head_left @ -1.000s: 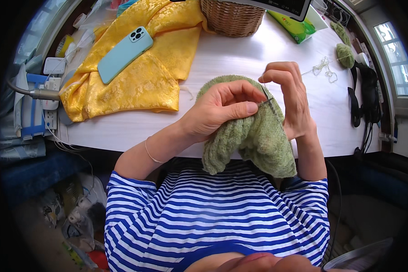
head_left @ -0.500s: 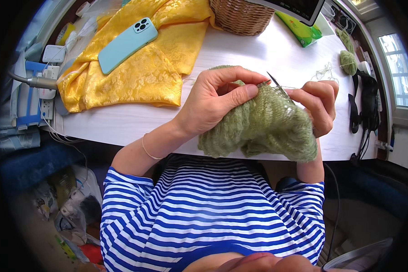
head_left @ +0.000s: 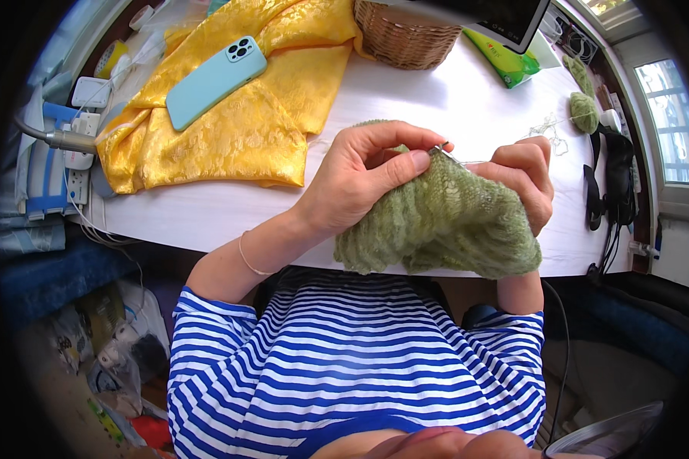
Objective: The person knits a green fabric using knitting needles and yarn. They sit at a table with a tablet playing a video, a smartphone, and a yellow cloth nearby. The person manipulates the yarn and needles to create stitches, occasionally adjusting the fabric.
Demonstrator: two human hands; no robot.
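A piece of fuzzy green knitting (head_left: 444, 218) hangs between my hands over the table's front edge. My left hand (head_left: 352, 176) pinches its upper edge between thumb and forefinger. Right by those fingertips a thin knitting needle (head_left: 449, 155) shows at the top of the stitches; most of it is hidden. On the other side my right hand (head_left: 522, 180) is closed with curled fingers at the knitting's upper right edge, and the fabric covers part of it. What lies inside the right fingers is mostly hidden. A green yarn ball (head_left: 584, 112) rests at the table's right side.
Yellow patterned cloth (head_left: 264, 149) covers the table's left part, with a light blue phone (head_left: 216, 83) on it. Along the back stand a wicker basket (head_left: 406, 38), a dark screen (head_left: 505, 23) and a green packet (head_left: 505, 61). Black straps (head_left: 620, 172) lie at the right edge.
The dark needle point that stuck up past the stitches has dropped to my left fingertips. My right hand has shifted slightly left, and the knitting's lower right end has swung a little to the right.
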